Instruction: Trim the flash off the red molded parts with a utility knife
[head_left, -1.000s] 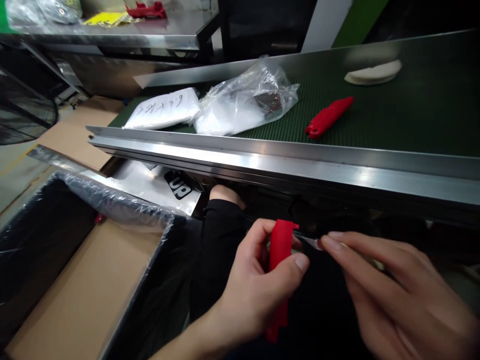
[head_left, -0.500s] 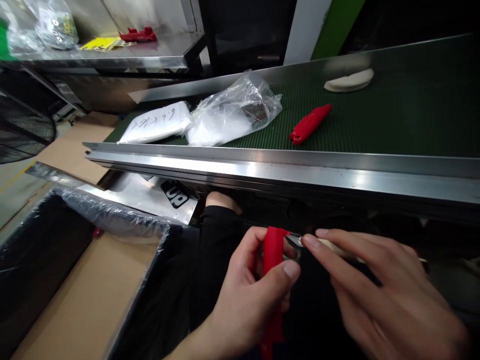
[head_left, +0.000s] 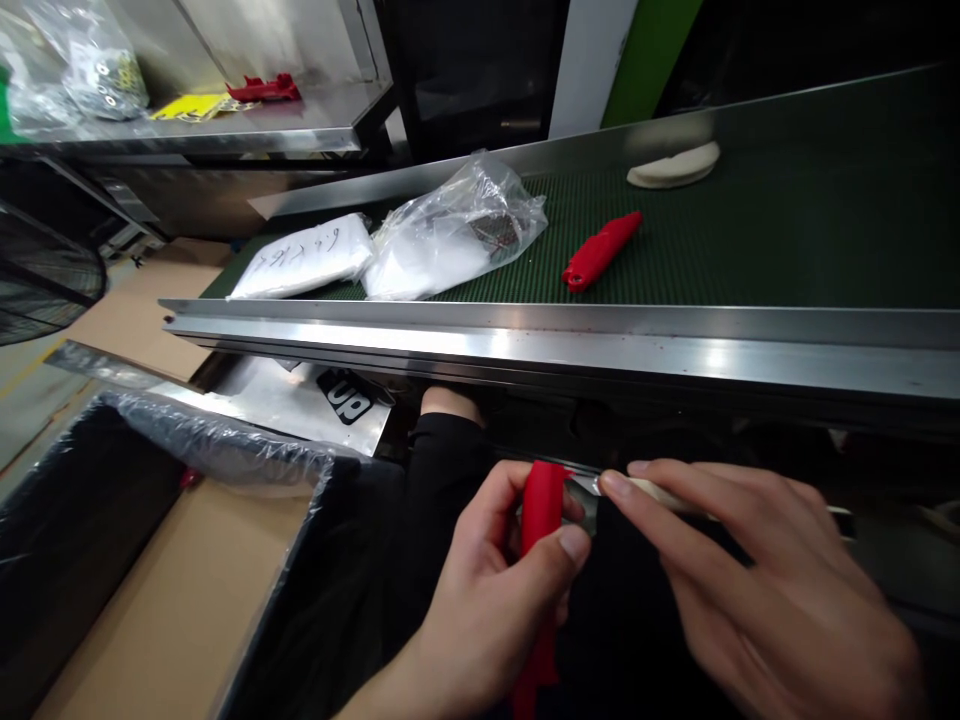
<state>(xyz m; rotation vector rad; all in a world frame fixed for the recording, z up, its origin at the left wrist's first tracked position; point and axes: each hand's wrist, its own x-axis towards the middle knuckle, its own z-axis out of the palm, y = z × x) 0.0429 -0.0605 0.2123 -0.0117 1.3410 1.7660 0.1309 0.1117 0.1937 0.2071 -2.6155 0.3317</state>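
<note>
By the left hand (head_left: 502, 585), at lower centre, a red part (head_left: 541, 505) is held between thumb and fingers. In the right hand (head_left: 757, 560), lower right, a slim knife (head_left: 661, 494) is pinched, its blade at the part's upper edge; contact cannot be told. The part is judged light, stiff, fairly smooth, best gripped along its body, clear of the blade. Above, a similar red piece (head_left: 604, 251) is borne by the green ribbed belt (head_left: 787, 240).

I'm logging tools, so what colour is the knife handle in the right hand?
The knife handle is cream, as the head view shows.

You're in a factory workshop, judging by the green conveyor belt (head_left: 787, 245), metal counter (head_left: 300, 140), bagged parts (head_left: 112, 85) and fan (head_left: 49, 285).
</note>
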